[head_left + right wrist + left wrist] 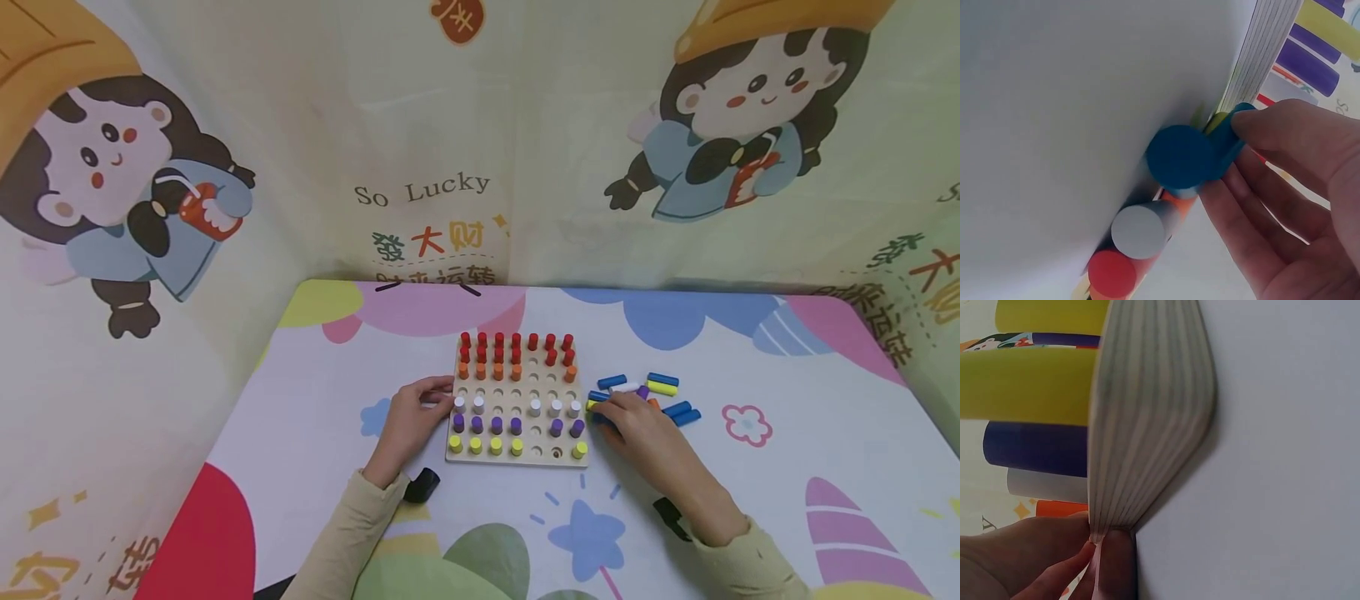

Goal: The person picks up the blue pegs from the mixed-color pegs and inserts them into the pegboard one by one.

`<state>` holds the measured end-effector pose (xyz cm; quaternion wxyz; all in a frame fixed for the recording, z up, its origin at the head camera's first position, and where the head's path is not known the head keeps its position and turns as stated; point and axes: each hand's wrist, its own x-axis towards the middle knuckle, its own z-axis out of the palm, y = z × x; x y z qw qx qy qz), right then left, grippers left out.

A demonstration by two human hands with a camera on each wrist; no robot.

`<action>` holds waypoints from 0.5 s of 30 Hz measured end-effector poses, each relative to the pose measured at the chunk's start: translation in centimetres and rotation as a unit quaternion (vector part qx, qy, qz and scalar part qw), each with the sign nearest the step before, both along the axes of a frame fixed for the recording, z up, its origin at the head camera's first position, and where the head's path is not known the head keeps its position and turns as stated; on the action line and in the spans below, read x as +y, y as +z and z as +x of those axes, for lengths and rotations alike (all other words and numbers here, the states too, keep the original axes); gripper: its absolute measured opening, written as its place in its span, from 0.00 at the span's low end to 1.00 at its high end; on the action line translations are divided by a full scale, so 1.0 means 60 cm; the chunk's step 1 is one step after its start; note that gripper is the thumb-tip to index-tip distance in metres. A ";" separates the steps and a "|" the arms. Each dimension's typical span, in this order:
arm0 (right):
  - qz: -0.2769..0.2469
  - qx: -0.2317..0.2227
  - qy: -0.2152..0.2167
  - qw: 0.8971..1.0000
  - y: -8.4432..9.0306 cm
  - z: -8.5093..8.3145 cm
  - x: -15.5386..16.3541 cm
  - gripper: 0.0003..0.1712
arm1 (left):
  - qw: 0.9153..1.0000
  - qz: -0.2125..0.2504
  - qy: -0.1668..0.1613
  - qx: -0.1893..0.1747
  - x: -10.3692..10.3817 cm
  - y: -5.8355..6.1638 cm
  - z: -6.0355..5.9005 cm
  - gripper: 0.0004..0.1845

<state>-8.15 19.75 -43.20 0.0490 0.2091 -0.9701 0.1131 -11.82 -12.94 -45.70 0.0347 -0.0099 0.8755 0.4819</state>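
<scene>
A pale wooden pegboard lies mid-table, bearing rows of red, orange, white, purple and yellow pegs. Some holes hold no peg, including the row between orange and white. My left hand grips the board's left edge; in the left wrist view its fingertips meet the layered side. Just off the right edge, my right hand pinches a blue peg between thumb and finger. Another blue peg lies close beside it, end towards the camera.
Loose pegs lie scattered right of the board, among them a white one, a yellow one and several blue ones. A patterned cloth covers the table. Behind it hangs a cartoon-printed curtain.
</scene>
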 end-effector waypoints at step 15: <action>-0.017 0.017 0.011 1.000 0.011 -0.005 -0.003 0.19 | 1.000 0.001 -0.008 0.003 -0.003 -0.003 0.000 0.17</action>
